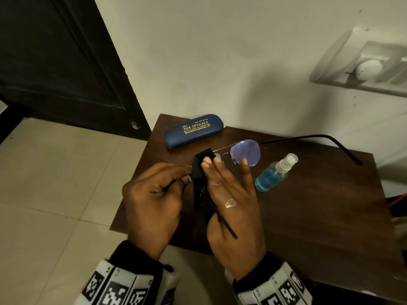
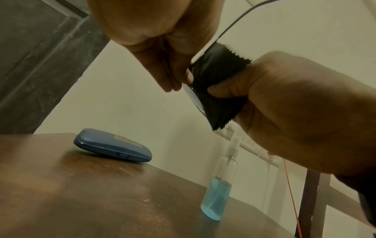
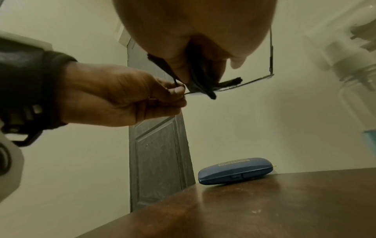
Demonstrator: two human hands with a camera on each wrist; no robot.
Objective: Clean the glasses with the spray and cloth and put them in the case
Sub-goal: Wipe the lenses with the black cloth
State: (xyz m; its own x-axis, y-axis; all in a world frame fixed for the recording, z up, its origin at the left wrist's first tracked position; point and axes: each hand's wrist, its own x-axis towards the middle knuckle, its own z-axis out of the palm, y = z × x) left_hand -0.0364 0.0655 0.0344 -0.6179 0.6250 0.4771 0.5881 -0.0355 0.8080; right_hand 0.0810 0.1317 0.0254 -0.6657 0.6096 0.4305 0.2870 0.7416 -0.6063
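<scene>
Thin-framed glasses with blue-tinted lenses are held above the brown table, temples unfolded. My left hand pinches the frame at its left end, by the hinge. A black cloth is folded over the left lens, which it hides. My right hand pinches that cloth, fingers on top and thumb beneath, as the left wrist view shows on the cloth. The shut blue case lies at the table's back left. A spray bottle with blue liquid stands just right of my hands.
The table stands against a pale wall. A dark door is at the left over a tiled floor. A white switchboard is on the wall at the right, and a red wire hangs past the table's right edge.
</scene>
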